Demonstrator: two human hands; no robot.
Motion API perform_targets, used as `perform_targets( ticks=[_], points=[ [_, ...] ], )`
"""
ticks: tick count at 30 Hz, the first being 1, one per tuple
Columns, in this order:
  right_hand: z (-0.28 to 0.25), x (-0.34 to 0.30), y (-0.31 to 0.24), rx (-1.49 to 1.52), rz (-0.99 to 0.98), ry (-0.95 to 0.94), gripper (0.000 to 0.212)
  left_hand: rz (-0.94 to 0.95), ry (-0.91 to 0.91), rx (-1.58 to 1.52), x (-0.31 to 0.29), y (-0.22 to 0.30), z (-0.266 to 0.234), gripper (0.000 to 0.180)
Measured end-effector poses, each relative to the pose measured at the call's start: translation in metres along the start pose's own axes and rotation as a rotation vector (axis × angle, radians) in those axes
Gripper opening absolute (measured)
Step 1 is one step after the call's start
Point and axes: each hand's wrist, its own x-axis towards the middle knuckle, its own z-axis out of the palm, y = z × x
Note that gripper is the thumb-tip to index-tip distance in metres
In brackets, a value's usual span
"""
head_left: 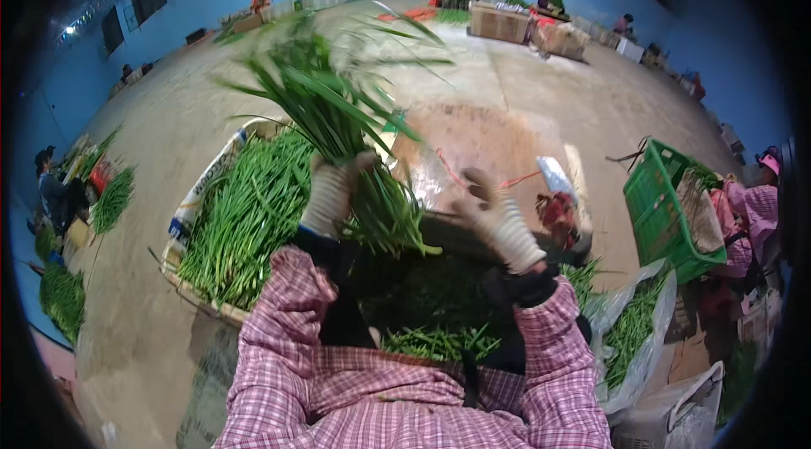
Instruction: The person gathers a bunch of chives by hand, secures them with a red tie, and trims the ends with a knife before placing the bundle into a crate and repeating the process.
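My left hand (328, 197), in a pale knit glove, is closed round a bunch of long leafy greens (325, 107). The leaves fan out upward and away from me, blurred at their tips, and the stalk ends hang down to the right. To the right my right hand (498, 217), gloved the same way, is held up with its fingers apart and nothing in it. It hovers by the near edge of a worn brown board (473, 141), near a red string (519, 179). A dark red crumpled bundle (557, 217) lies at the board's right end.
At my left stands a lined box (190, 200) heaped with green stalks (253, 212). Cut greens (443, 342) lie near my lap. On the right are a clear plastic bag (629, 335) of greens and a green crate (672, 212), with a person (756, 212) beside it. Others sit along the walls.
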Motion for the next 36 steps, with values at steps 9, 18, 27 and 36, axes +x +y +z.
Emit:
perform_targets(
  ticks=[9,18,27,36],
  points=[
    [-0.028,-0.088,0.079,0.228,0.136,0.209,0.019,-0.158,-0.047,-0.351,-0.018,-0.015,-0.058,0.023],
    [0.060,-0.054,0.015,-0.191,0.116,0.056,0.038,-0.123,-0.062,-0.387,-0.042,-0.049,-0.059,0.027],
    [0.019,-0.081,0.106,-0.904,0.382,-0.179,0.034,-0.032,-0.135,-0.326,-0.039,-0.049,-0.085,0.029],
    [0.077,-0.032,0.058,0.039,-0.185,-0.009,0.029,-0.098,-0.254,-0.435,-0.038,-0.078,-0.080,0.024]
  ],
)
